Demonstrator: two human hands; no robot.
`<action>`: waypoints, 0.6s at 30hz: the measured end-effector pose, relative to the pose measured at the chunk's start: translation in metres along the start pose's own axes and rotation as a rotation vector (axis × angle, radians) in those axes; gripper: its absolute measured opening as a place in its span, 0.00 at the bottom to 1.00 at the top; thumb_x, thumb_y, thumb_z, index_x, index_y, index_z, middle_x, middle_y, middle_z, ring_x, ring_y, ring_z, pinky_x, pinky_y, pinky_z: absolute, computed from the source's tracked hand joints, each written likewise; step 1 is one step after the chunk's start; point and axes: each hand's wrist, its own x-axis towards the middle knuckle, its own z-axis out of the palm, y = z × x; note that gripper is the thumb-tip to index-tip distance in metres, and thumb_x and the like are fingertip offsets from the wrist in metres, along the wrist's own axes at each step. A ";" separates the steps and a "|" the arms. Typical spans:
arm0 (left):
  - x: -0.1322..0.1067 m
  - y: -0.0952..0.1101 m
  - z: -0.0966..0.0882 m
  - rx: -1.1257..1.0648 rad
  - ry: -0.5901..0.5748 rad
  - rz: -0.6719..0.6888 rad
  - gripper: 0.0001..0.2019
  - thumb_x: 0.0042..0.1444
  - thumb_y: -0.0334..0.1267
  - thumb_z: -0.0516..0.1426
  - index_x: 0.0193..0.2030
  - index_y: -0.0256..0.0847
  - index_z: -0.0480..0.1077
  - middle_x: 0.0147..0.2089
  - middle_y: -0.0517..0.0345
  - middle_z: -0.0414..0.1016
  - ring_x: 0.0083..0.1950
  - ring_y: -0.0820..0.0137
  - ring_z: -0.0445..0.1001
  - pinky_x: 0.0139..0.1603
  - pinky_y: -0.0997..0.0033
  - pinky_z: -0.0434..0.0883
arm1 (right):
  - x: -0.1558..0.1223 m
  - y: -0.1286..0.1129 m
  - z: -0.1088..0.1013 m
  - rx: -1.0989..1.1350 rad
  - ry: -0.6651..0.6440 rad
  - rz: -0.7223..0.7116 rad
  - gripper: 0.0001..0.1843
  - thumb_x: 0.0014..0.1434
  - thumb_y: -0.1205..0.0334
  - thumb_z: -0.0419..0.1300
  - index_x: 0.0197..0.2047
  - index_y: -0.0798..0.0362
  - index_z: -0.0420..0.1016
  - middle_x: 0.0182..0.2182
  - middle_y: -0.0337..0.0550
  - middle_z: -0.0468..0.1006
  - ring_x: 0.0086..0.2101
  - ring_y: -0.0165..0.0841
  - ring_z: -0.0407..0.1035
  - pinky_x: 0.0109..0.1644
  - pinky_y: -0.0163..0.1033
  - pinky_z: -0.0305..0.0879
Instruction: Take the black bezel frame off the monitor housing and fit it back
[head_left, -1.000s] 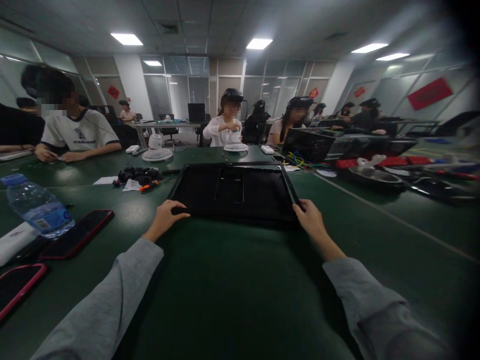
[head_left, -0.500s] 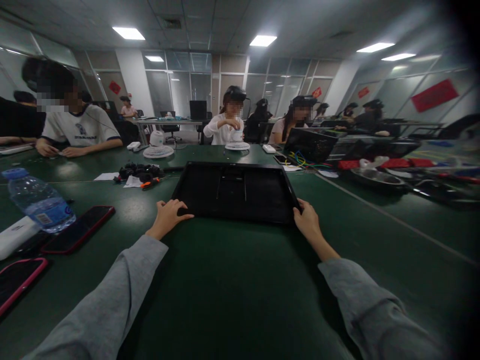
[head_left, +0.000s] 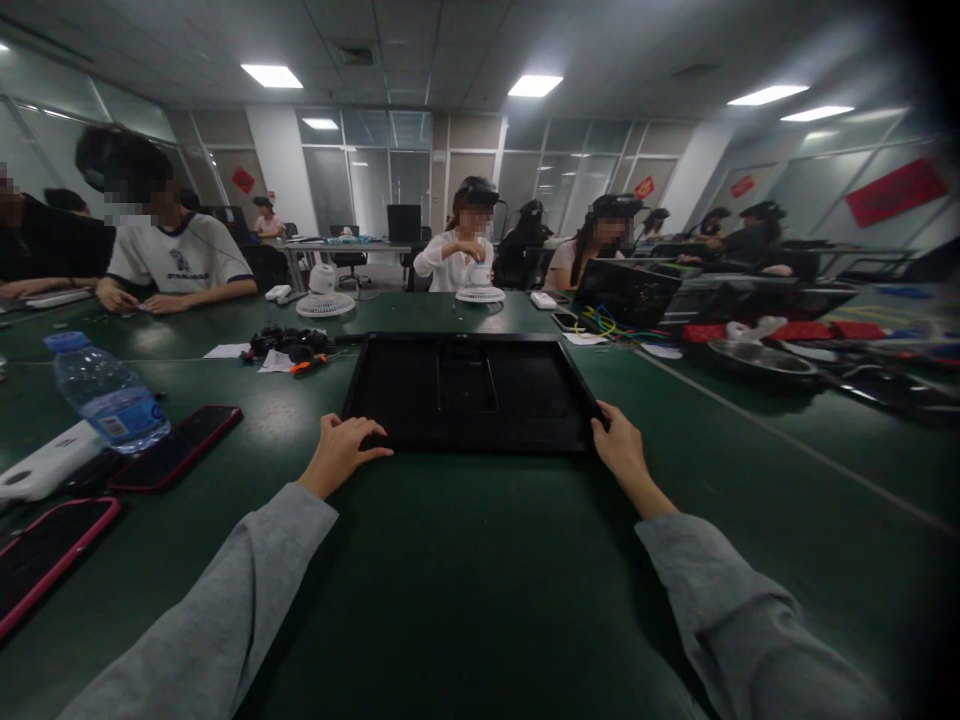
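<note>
A flat black panel (head_left: 472, 390), like the back of a monitor, lies on the green table (head_left: 465, 580) in front of me. My left hand (head_left: 341, 452) grips its near left corner, fingers curled over the edge. My right hand (head_left: 621, 446) holds the near right corner, thumb on top. Both arms are in grey sleeves and reach straight forward.
At the left lie a water bottle (head_left: 109, 393), red-cased phones (head_left: 176, 447) and a white box (head_left: 45, 465). Black parts and an orange-handled tool (head_left: 304, 367) sit beyond the panel, with small white fans (head_left: 324, 298). Several people sit across the table. A laptop (head_left: 628, 292) and cables are at the right.
The panel's far edge has come down and it now lies flatter on the table. Both hands kept their hold on the near corners.
</note>
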 end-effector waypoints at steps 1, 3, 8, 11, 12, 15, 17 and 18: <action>0.000 0.002 -0.001 0.010 0.000 0.010 0.20 0.59 0.61 0.59 0.47 0.49 0.76 0.47 0.54 0.80 0.50 0.56 0.75 0.61 0.48 0.53 | 0.000 0.000 0.001 -0.006 -0.001 -0.005 0.26 0.60 0.63 0.55 0.61 0.57 0.73 0.52 0.58 0.79 0.52 0.48 0.74 0.60 0.56 0.66; 0.002 0.006 -0.002 0.045 0.040 0.013 0.21 0.59 0.61 0.58 0.51 0.50 0.75 0.52 0.52 0.79 0.56 0.54 0.73 0.63 0.45 0.53 | 0.000 0.002 0.002 -0.009 0.002 -0.021 0.26 0.60 0.63 0.54 0.61 0.58 0.73 0.53 0.58 0.78 0.53 0.48 0.73 0.60 0.55 0.65; 0.005 -0.004 0.007 0.132 0.316 -0.231 0.28 0.65 0.54 0.54 0.67 0.42 0.65 0.66 0.42 0.68 0.66 0.50 0.65 0.64 0.44 0.59 | 0.003 0.004 0.003 -0.042 0.011 -0.082 0.27 0.61 0.64 0.52 0.62 0.60 0.71 0.55 0.59 0.77 0.54 0.47 0.73 0.61 0.53 0.66; 0.008 -0.023 0.013 0.066 0.357 -0.410 0.29 0.64 0.50 0.55 0.67 0.35 0.65 0.64 0.39 0.70 0.64 0.50 0.69 0.61 0.49 0.66 | 0.004 0.004 0.001 -0.096 -0.007 -0.072 0.26 0.62 0.63 0.53 0.62 0.59 0.72 0.54 0.59 0.78 0.53 0.48 0.74 0.59 0.54 0.67; 0.008 -0.029 0.014 0.005 0.326 -0.441 0.27 0.64 0.49 0.56 0.65 0.36 0.68 0.61 0.40 0.73 0.61 0.52 0.72 0.60 0.52 0.68 | 0.004 0.004 0.000 -0.112 -0.011 -0.059 0.26 0.62 0.62 0.54 0.62 0.58 0.73 0.53 0.59 0.78 0.52 0.48 0.74 0.59 0.54 0.68; 0.010 -0.041 0.014 -0.165 0.223 -0.518 0.23 0.65 0.49 0.56 0.60 0.37 0.73 0.55 0.45 0.79 0.54 0.57 0.78 0.56 0.59 0.72 | 0.006 0.004 0.000 -0.118 -0.008 -0.049 0.26 0.63 0.61 0.54 0.62 0.58 0.72 0.52 0.59 0.79 0.51 0.49 0.74 0.58 0.55 0.68; 0.010 -0.043 0.012 -0.182 0.208 -0.548 0.22 0.64 0.49 0.57 0.59 0.37 0.74 0.54 0.46 0.80 0.53 0.57 0.78 0.55 0.60 0.72 | 0.006 0.006 0.002 -0.102 -0.003 -0.066 0.27 0.62 0.61 0.54 0.63 0.60 0.71 0.51 0.61 0.79 0.51 0.49 0.74 0.58 0.54 0.68; 0.011 -0.042 0.012 -0.169 0.212 -0.554 0.23 0.64 0.49 0.57 0.59 0.37 0.75 0.54 0.46 0.80 0.53 0.57 0.79 0.55 0.60 0.72 | 0.007 0.007 0.003 -0.093 -0.003 -0.075 0.27 0.62 0.62 0.53 0.63 0.61 0.70 0.51 0.61 0.78 0.51 0.49 0.74 0.58 0.54 0.68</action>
